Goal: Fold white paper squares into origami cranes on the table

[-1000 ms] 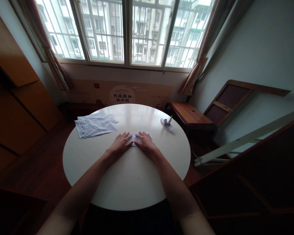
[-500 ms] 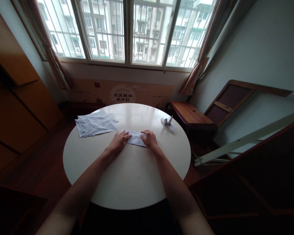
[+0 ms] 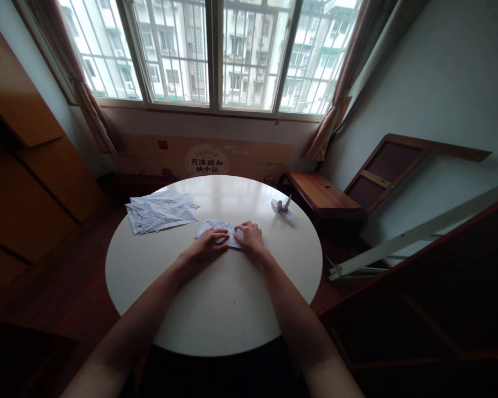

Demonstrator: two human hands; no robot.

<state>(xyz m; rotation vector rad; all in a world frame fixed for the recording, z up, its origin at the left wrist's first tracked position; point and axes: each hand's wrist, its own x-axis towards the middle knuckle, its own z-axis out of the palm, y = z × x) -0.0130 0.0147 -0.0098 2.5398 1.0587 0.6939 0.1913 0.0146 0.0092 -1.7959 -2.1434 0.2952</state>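
One round white table [image 3: 216,309] bore two hands, the left hand [image 3: 213,241] and the right hand [image 3: 251,237], at one folded sheet [image 3: 211,224] near the table's middle. One paper crane [image 3: 283,207] sat at the table's far right and one pile of creased sheets [image 3: 161,211] at its far left, overlapping too much to count singly. Beyond the table were four window panes [image 3: 174,55] and two curtains [image 3: 92,113]; to its right, one low wooden stand [image 3: 321,190].
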